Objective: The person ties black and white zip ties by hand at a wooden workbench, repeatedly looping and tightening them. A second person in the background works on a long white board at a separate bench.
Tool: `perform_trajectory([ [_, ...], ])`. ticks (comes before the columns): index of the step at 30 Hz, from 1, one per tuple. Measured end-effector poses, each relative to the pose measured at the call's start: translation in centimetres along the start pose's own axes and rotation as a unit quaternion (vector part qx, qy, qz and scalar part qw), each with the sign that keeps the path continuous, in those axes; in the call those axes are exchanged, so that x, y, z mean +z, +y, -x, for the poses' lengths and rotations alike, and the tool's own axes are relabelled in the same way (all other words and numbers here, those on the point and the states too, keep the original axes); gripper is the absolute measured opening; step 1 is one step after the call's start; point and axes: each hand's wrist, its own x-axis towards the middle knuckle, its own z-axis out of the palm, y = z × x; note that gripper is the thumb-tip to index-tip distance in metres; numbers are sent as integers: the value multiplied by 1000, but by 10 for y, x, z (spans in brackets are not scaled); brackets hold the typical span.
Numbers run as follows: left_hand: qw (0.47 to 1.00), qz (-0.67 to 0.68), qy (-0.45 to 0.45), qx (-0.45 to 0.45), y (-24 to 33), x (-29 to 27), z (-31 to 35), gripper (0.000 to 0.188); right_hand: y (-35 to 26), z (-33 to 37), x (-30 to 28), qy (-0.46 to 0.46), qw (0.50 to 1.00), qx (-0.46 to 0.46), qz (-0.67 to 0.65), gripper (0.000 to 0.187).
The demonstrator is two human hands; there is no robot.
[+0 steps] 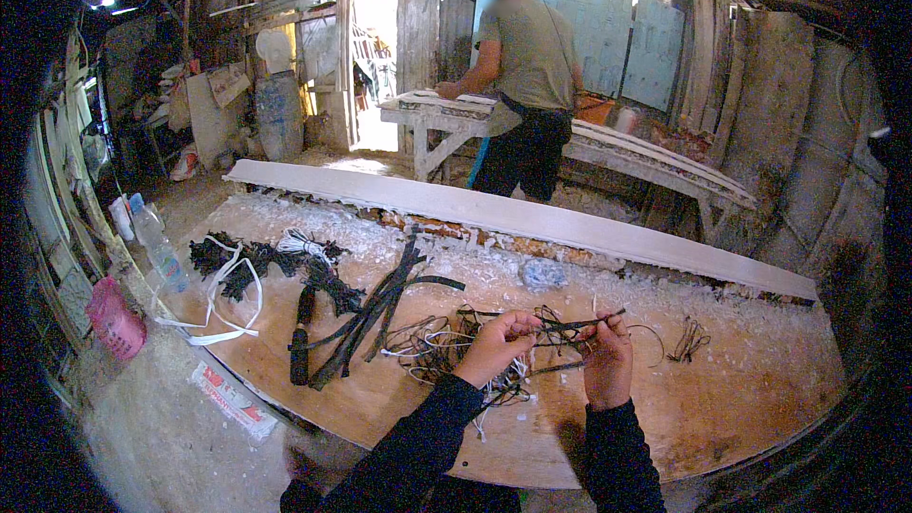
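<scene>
My left hand (499,347) and my right hand (608,361) are both raised over the wooden table, fingers pinched. Between them runs a thin dark cord (568,325), its end sticking up past my right fingertips. Under and beside my left hand lies a tangle of black and white cords (427,347). Farther left are several flat black strips (372,309), crossed over one another. Next to them lies a dark rod-shaped thing (301,337), whose kind I cannot make out. A small loose dark cord bunch (688,340) rests right of my right hand.
Black cord bundles (242,266) and a white strap (249,309) lie at the table's left. A long pale board (513,217) edges the far side, near a crumpled clear plastic piece (542,274). A plastic bottle (160,247) and pink bag (116,318) are left; a person (532,47) works at another bench (646,150).
</scene>
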Motion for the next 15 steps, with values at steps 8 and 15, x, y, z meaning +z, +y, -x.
perform_trajectory([
  [8, 996, -30, 82, 11, -8, -1, -4, 23, -4, 8, -2, -143, 978, 48, -147, 19],
  [15, 994, 60, 91, -11, 8, -2, -1, 34, 2, 3, -4, -70, 985, -36, 156, 19],
])
